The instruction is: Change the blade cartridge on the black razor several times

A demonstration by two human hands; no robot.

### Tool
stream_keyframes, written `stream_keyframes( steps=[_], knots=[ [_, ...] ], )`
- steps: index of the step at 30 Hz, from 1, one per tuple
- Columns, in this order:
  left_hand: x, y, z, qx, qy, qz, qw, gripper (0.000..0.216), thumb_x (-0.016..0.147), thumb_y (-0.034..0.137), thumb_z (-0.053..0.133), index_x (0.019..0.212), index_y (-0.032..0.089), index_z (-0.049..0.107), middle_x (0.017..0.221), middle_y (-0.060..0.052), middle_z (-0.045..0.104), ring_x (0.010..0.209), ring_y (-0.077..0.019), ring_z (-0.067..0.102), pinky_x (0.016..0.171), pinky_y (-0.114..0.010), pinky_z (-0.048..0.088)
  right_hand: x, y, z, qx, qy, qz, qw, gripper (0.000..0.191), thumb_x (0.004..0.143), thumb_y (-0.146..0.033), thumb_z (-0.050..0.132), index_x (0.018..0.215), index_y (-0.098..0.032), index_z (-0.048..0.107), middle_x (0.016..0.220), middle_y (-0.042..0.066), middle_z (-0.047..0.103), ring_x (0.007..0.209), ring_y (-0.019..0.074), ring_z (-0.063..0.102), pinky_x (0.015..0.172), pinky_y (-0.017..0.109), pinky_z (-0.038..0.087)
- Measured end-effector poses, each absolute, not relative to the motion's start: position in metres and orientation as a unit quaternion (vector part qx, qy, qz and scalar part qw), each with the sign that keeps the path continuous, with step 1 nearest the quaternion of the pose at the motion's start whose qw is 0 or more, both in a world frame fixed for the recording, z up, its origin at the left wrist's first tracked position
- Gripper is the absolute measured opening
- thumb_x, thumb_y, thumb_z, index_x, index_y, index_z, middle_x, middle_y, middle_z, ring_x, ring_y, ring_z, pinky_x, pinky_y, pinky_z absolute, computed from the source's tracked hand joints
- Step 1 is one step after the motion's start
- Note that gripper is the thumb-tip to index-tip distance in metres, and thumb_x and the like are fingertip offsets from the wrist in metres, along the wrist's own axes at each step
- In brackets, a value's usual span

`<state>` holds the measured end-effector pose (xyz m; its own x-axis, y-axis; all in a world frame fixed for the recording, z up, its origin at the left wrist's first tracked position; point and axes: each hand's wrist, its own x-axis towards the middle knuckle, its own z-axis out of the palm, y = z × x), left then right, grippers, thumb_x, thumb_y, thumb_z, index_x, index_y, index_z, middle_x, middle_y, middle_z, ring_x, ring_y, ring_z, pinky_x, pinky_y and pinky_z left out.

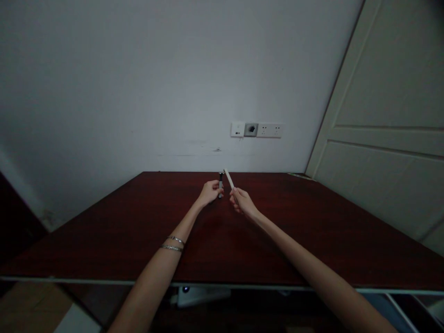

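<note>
Over the far part of the dark red desk (138, 226), the fingers of the right hand (242, 202) pinch a pale stick (229, 179) near its lower end, leaning left; the fingers of the left hand (209, 192) pinch a grey-and-black tool (220, 184), roughly upright. Good handling calls for a light, even grip, keeping both neighbouring tops clear of the wall (173, 92).

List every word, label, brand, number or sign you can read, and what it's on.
No readable text anywhere.
Razor-like tool in the left hand: nothing legible.
White stick in the right hand: nothing legible.
Leftmost wall plate: dark marks, too small to read.
</note>
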<state>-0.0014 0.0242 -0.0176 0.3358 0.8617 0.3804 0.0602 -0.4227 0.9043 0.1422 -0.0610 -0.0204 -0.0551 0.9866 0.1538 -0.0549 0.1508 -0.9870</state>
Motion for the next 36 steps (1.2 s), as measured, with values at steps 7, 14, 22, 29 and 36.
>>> stream_keyframes(
  steps=[7,14,22,29,36],
  knots=[
    [-0.001,0.024,-0.018,0.698,0.337,0.469,0.423,0.011,0.065,0.003,0.056,0.073,0.011,0.054,0.062,0.001,0.058,0.047,-0.0093,0.058,0.046,-0.019,0.047,0.14,-0.072,-0.015,-0.374,-0.499,0.505,0.597,0.035,0.075,-0.055,0.049,0.076,-0.021,0.042,0.044,-0.013,0.029,0.031,0.0019,0.019,0.029,0.013,0.013],
    [0.002,0.017,-0.015,0.7,0.346,0.46,0.423,0.011,0.065,0.002,0.055,0.072,0.01,0.055,0.063,0.0,0.06,0.049,-0.0096,0.058,0.048,-0.02,0.048,0.131,-0.077,-0.016,-0.386,-0.485,0.538,0.57,0.035,0.075,-0.055,0.049,0.074,-0.021,0.04,0.044,-0.013,0.03,0.031,0.0019,0.02,0.029,0.013,0.013],
    [0.001,0.02,-0.018,0.711,0.32,0.469,0.415,0.011,0.063,0.005,0.058,0.073,0.01,0.058,0.068,-0.002,0.063,0.056,-0.0109,0.06,0.052,-0.021,0.048,0.122,-0.078,-0.018,-0.384,-0.478,0.531,0.584,0.032,0.077,-0.052,0.046,0.074,-0.021,0.041,0.044,-0.013,0.03,0.03,0.0017,0.02,0.029,0.013,0.013],
    [-0.001,0.022,-0.018,0.72,0.329,0.466,0.396,0.011,0.063,0.004,0.057,0.072,0.01,0.059,0.064,-0.001,0.062,0.053,-0.0103,0.059,0.053,-0.021,0.047,0.116,-0.078,-0.022,-0.378,-0.459,0.526,0.608,0.029,0.078,-0.049,0.045,0.074,-0.021,0.04,0.044,-0.013,0.028,0.03,0.0021,0.019,0.029,0.013,0.012],
    [-0.001,0.022,-0.017,0.703,0.339,0.458,0.426,0.012,0.064,0.005,0.057,0.075,0.01,0.057,0.064,-0.001,0.062,0.049,-0.0094,0.057,0.05,-0.021,0.047,0.108,-0.079,-0.022,-0.384,-0.457,0.537,0.596,0.029,0.078,-0.05,0.045,0.074,-0.021,0.04,0.043,-0.013,0.029,0.03,0.0023,0.02,0.029,0.013,0.013]
  ],
)
